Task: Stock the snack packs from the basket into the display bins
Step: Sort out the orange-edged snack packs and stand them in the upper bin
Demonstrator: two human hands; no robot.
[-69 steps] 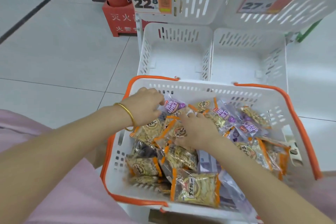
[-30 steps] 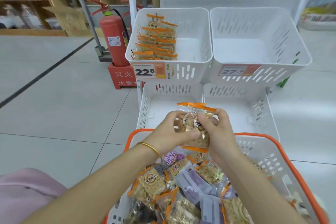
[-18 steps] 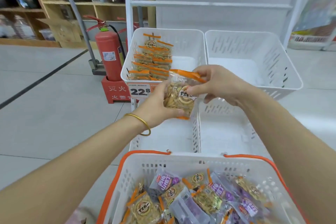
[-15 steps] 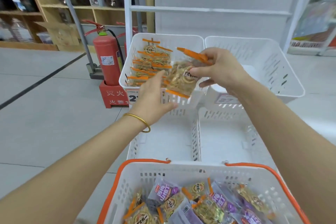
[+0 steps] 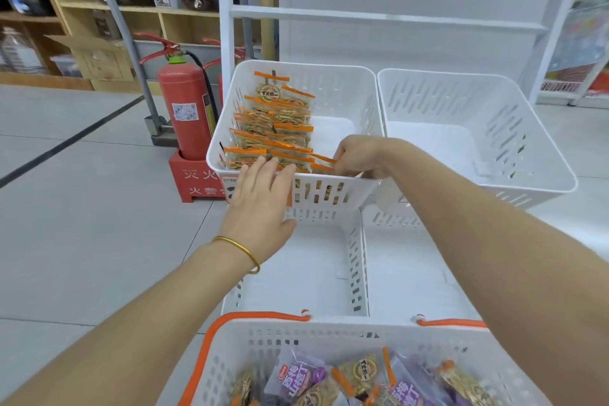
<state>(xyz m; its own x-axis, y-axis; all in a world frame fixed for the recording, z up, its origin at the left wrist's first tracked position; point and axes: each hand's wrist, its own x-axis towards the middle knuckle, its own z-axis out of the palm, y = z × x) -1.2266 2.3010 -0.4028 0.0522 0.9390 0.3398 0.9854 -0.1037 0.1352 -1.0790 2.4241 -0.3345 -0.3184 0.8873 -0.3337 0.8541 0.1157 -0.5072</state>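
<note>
Snack pack [image 5: 322,167]: pinched in right hand [image 5: 360,156] grip, inside bin [image 5: 346,68] (left hand [image 5: 260,198] flat, front rim); careless release may topple row [image 5: 273,128].

"Where was room?"
"The left bin's [image 5: 339,89] right half, beside the packs [image 5: 276,122]. The right bin [image 5: 494,115] and lower bins [image 5: 357,260] lay open on top."
"What blocked?"
"The left hand [image 5: 260,201] and right hand [image 5: 359,155] at the left bin's front rim; the lower bins' backs sat under the bins above."
</note>
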